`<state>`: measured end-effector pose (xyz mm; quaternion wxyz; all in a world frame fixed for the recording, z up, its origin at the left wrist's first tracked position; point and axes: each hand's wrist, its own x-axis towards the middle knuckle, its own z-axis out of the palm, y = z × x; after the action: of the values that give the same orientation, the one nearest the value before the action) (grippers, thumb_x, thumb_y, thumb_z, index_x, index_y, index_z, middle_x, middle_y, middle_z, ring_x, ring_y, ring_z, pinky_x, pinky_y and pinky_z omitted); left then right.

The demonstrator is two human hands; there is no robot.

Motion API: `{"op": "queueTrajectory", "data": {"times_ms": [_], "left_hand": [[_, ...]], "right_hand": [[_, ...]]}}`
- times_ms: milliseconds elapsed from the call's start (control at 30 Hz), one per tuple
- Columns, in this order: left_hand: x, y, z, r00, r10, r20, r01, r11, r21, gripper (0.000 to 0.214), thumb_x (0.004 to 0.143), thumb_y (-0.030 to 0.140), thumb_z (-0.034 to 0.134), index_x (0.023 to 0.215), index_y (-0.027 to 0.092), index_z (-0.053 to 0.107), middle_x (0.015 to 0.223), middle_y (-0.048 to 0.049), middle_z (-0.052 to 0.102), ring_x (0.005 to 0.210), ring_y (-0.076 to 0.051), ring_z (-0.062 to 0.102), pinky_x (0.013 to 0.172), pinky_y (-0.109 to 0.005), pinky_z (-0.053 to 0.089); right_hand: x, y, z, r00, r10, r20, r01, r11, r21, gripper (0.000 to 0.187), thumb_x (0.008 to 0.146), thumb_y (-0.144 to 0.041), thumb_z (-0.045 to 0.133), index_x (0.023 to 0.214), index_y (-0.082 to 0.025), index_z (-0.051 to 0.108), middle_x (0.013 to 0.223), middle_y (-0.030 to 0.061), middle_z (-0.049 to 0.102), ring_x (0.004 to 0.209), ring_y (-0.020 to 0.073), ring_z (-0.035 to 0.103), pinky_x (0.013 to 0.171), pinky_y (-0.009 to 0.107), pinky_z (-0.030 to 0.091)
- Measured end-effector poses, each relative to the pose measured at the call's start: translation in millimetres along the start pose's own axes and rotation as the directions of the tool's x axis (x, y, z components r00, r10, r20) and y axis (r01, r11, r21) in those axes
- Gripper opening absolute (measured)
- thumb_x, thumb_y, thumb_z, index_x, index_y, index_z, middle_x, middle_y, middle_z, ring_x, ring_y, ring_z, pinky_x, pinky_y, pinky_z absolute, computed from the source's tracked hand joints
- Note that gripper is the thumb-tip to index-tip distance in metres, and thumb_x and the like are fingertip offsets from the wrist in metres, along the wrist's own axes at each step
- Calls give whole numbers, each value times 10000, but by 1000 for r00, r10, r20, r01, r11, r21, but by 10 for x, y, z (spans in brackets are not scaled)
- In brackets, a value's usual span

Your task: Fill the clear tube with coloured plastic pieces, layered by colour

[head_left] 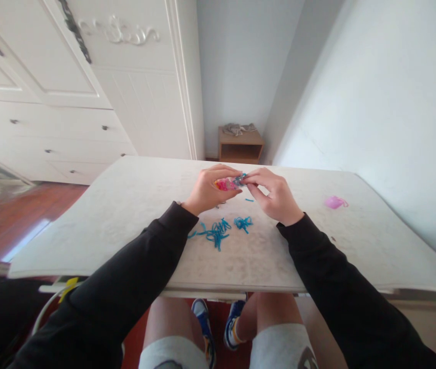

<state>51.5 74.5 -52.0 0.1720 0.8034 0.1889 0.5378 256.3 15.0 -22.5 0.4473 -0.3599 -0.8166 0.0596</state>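
Note:
My left hand is closed around a small pink and multicoloured object, held just above the white table. My right hand pinches a thin blue band at the object's right end. Both hands meet near the table's middle, toward its far side. A pile of loose blue bands lies on the table below my hands, with a smaller blue cluster beside it. One short blue piece lies under my right hand.
A small pink item rests at the table's right. A white wardrobe with drawers stands to the left. A wooden bedside shelf sits in the far corner. The wall runs along the right.

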Motion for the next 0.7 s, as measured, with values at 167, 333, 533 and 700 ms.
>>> {"op": "queueTrajectory", "data": {"times_ms": [167,333,533,700], "left_hand": [[3,0,-2,1000,11,6,-11,1000,-9,342,748,212,891,1072,172,790,1048,-103,790,957,-204,753,875,-340,615],[7,4,-4,1000,22,16,-23,1000,21,337,751,208,885,1072,173,790,1050,-100,794,957,-202,753,879,-339,614],[8,10,-16,999,10,32,-11,999,43,334,762,239,881,1078,177,788,1056,-104,793,963,-207,753,883,-347,615],[14,25,-12,999,27,40,-29,999,36,334,761,243,882,1073,178,782,1053,-102,794,959,-207,752,871,-348,613]], "right_hand": [[-1,27,-48,999,-43,31,44,999,-24,188,914,-144,650,1022,-213,789,1000,75,693,887,211,660,786,371,565],[-4,39,-71,1000,8,13,-7,1000,-23,126,964,-215,655,950,-228,779,923,55,740,863,210,686,798,369,555],[-23,33,-45,995,84,-60,-83,996,10,95,925,-296,740,875,-215,743,847,42,768,784,206,702,763,358,561],[-3,19,-32,993,26,-118,-26,1000,3,96,953,-263,701,876,-234,749,889,44,779,850,214,721,797,378,572]]}}
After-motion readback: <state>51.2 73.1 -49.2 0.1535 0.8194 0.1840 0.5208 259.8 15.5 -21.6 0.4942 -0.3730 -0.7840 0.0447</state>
